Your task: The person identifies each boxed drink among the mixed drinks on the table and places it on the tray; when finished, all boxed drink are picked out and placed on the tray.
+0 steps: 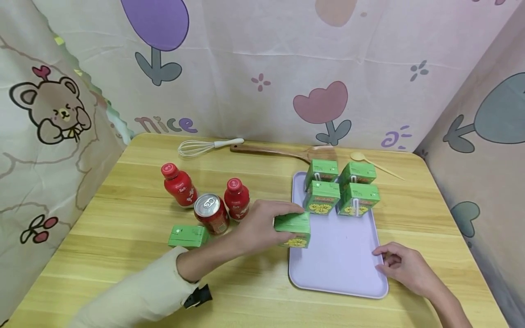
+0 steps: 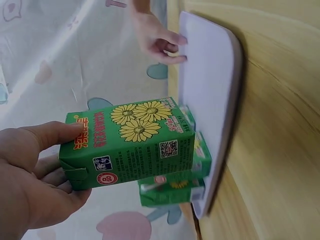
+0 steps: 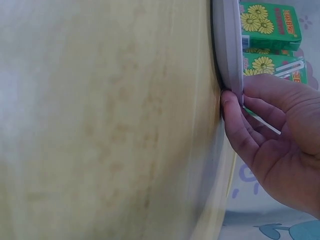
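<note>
My left hand grips a green drink carton printed with yellow flowers, held over the left edge of a lilac tray. Thumb and fingers wrap the carton's top end in the left wrist view. With thumb and fingers, my right hand pinches the tray's right rim, also seen in the right wrist view. Several matching cartons stand in two rows at the tray's far end. One more green carton is on the table, left of the tray, partly behind my left sleeve.
Two red bottles and a red can stand left of the tray. Along the table's back lie a whisk, a wooden spatula and a pale spoon. A printed curtain hangs behind the table.
</note>
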`<state>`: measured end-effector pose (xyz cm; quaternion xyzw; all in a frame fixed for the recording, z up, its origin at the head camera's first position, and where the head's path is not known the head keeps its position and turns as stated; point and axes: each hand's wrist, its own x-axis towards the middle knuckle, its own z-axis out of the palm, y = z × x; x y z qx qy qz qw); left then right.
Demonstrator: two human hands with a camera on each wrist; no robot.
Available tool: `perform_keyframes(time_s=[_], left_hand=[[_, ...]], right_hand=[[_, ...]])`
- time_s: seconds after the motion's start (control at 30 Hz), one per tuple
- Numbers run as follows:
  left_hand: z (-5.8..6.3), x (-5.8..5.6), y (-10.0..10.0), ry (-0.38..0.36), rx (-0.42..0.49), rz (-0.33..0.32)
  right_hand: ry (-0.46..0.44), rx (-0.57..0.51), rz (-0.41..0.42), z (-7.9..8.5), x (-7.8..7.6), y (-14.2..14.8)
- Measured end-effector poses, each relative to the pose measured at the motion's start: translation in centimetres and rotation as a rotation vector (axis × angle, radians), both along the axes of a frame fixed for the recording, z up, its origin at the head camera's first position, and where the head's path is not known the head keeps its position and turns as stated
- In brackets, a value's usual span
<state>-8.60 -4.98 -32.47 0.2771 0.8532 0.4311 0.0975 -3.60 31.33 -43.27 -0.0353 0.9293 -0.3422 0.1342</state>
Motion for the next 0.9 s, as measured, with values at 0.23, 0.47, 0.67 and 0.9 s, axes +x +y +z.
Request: perform_keyframes(time_s=[0.23, 0.47, 0.67, 0.9], left_hand=[[-0.1, -0.3, 2.4, -0.039, 0.024, -0.044], [-0.9, -0.9, 5.1, -0.047, 0.019, -0.068], [-1.6, -1.5, 7.1, -0.009, 0.001, -0.086], [-2.1, -2.4, 9.7, 0.066, -0.049, -0.105]], right_hand=[[0.001, 0.005, 0.000, 0.0, 0.0, 0.0], [-0.012, 0.011, -0.002, 0.0, 0.0, -0.1], [-0.014, 0.016, -0.007, 0.0, 0.0, -0.1], [-0.009, 0.008, -0.004, 0.0, 0.0, -0.1]])
